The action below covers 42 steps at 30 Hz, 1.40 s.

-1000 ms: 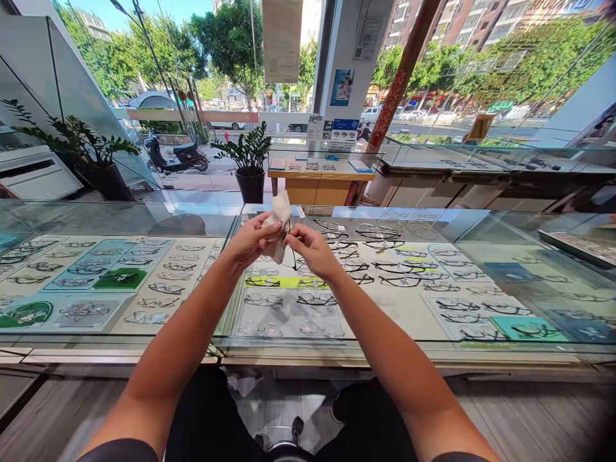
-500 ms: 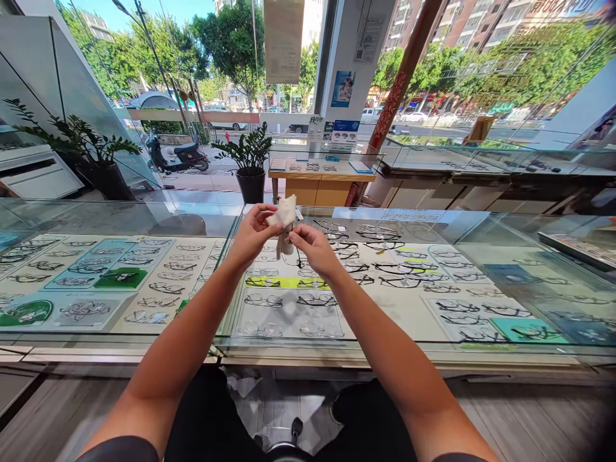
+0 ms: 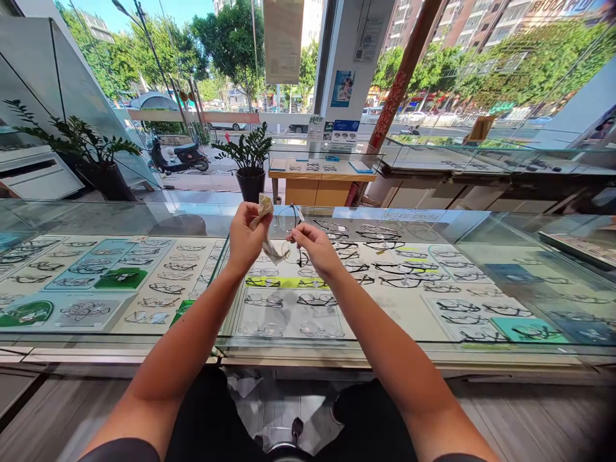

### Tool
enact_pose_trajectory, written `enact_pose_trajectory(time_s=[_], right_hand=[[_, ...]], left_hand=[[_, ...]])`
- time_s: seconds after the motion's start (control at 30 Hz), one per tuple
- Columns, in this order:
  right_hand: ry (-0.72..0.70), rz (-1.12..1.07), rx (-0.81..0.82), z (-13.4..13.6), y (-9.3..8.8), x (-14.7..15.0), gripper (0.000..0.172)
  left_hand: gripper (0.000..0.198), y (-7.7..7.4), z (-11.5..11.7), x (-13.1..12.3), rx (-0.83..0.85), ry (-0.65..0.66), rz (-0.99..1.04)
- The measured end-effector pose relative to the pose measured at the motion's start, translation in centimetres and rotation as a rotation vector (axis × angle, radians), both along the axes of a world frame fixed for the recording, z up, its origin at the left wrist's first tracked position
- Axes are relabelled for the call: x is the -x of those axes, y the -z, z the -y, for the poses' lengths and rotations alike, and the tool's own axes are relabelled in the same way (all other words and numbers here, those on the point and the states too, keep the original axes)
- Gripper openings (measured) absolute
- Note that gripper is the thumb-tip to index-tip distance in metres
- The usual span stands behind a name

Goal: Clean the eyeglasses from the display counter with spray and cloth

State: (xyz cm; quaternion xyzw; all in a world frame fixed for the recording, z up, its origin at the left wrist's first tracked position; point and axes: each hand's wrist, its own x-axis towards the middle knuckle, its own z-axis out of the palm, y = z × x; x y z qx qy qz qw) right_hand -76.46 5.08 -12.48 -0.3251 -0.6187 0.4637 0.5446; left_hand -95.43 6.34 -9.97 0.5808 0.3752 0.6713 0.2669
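Over glass counter (image 3: pixel 409 350), hands (image 3: pixel 243 240) hold cloth (image 3: pixel 264 206), glasses (image 3: pixel 289 221).

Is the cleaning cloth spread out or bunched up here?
Bunched up: the cloth is pinched in the left hand, one crumpled end above the fingers, a tail hanging beside the glasses in the right hand.

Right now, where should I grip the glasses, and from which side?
Probably the upper rim of the glasses, from above: they stand on end, the right hand pinches the middle, the cloth in the left hand hangs beside the lower lens.
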Motion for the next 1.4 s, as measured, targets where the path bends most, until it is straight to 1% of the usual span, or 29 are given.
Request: enact_pose_trajectory(time_s=[0.1, 0.2, 0.3, 0.37, 0.43, 0.5, 0.57, 0.63, 0.77, 0.83, 0.93, 1.0, 1.13, 1.2, 1.3, 1.4], right_hand=[[-0.02, -0.023, 0.032, 0.0, 0.1, 0.2, 0.059], [-0.008, -0.011, 0.026, -0.2, 0.3, 0.3, 0.06], [0.019, 0.006, -0.006, -0.2, 0.4, 0.2, 0.062], [0.021, 0.025, -0.021, -0.3, 0.4, 0.2, 0.065], [0.003, 0.047, -0.035, -0.2, 0.4, 0.3, 0.066], [-0.022, 0.06, -0.049, -0.1, 0.4, 0.4, 0.065], [-0.041, 0.056, -0.057, -0.1, 0.5, 0.5, 0.064], [-0.056, 0.042, -0.063, -0.2, 0.6, 0.5, 0.064], [-0.084, 0.032, -0.063, -0.3, 0.7, 0.3, 0.061], [-0.076, 0.036, -0.058, -0.3, 0.6, 0.2, 0.061], [-0.059, 0.01, -0.036, -0.2, 0.3, 0.1, 0.062], [-0.069, -0.028, -0.005, -0.1, 0.1, 0.2, 0.061], [-0.079, -0.089, 0.035, 0.1, 0.0, 0.4, 0.06], [-0.072, -0.107, 0.048, 0.1, 0.0, 0.5, 0.062], [-0.068, -0.133, 0.083, 0.2, 0.1, 0.6, 0.064], [-0.072, -0.15, 0.095, 0.2, 0.2, 0.6, 0.062]], left_hand=[[0.028, 0.2, -0.1, -0.3, 0.042, 0.048, 0.015], [0.034, 0.3, -0.1, -0.6, 0.128, 0.156, 0.036], [0.04, 0.1, 0.0, -0.6, 0.202, 0.29, 0.067], [0.048, 0.1, -0.1, -0.5, 0.244, 0.353, 0.106], [0.051, 0.1, -0.2, -0.5, 0.266, 0.348, 0.132], [0.047, 0.3, -0.4, -0.4, 0.273, 0.314, 0.13], [0.05, 0.6, -0.6, -0.3, 0.287, 0.319, 0.145], [0.057, 0.8, -0.9, -0.2, 0.337, 0.369, 0.148], [0.06, 1.0, -1.0, -0.2, 0.453, 0.51, 0.023], [0.059, 1.0, -1.0, -0.3, 0.437, 0.552, 0.024], [0.053, 1.1, -0.8, -0.5, 0.368, 0.575, 0.133], [0.049, 1.1, -0.6, -0.7, 0.35, 0.623, 0.216], [0.046, 1.0, -0.3, -1.0, 0.393, 0.783, 0.313], [0.048, 1.0, -0.2, -1.0, 0.416, 0.83, 0.33], [0.047, 0.7, -0.1, -0.9, 0.4, 0.837, 0.314], [0.047, 0.5, -0.1, -0.8, 0.378, 0.798, 0.289]])
